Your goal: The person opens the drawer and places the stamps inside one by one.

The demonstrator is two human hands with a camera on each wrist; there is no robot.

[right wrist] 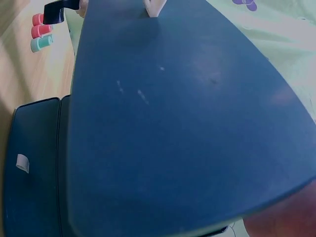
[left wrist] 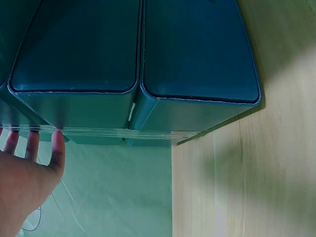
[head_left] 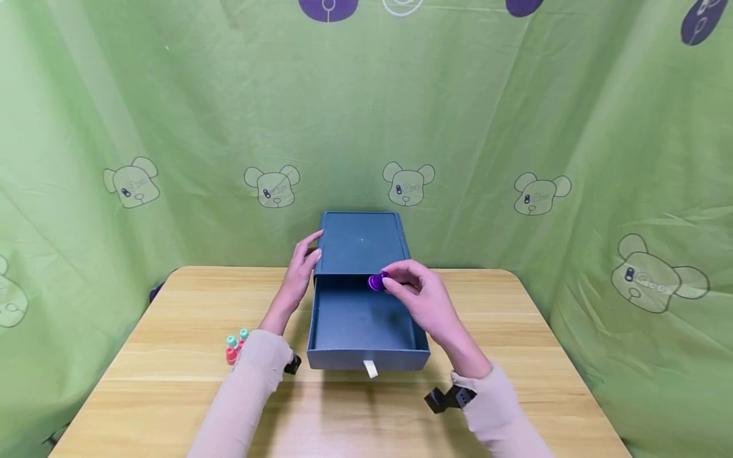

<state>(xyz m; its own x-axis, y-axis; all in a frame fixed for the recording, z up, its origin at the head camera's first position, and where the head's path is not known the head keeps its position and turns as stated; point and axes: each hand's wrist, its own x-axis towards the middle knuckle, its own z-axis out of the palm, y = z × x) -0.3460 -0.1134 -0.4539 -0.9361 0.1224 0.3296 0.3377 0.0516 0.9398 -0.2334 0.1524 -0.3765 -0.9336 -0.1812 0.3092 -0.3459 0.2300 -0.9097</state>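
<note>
My right hand pinches a small purple toy stamp between thumb and fingertips, above the back part of a pulled-out drawer. This blue drawer belongs to a blue storage box; no objects show on the visible part of its floor. My left hand rests with extended fingers against the box's left side, fingertips touching it in the left wrist view. In the right wrist view the drawer's front fills most of the picture; the stamp is hidden there, and only part of the right hand shows.
Several red and teal stamps stand on the wooden table left of the box, partly behind the left sleeve. Beneath the pulled-out drawer is a closed lower drawer with a white tab. A green curtain surrounds the table.
</note>
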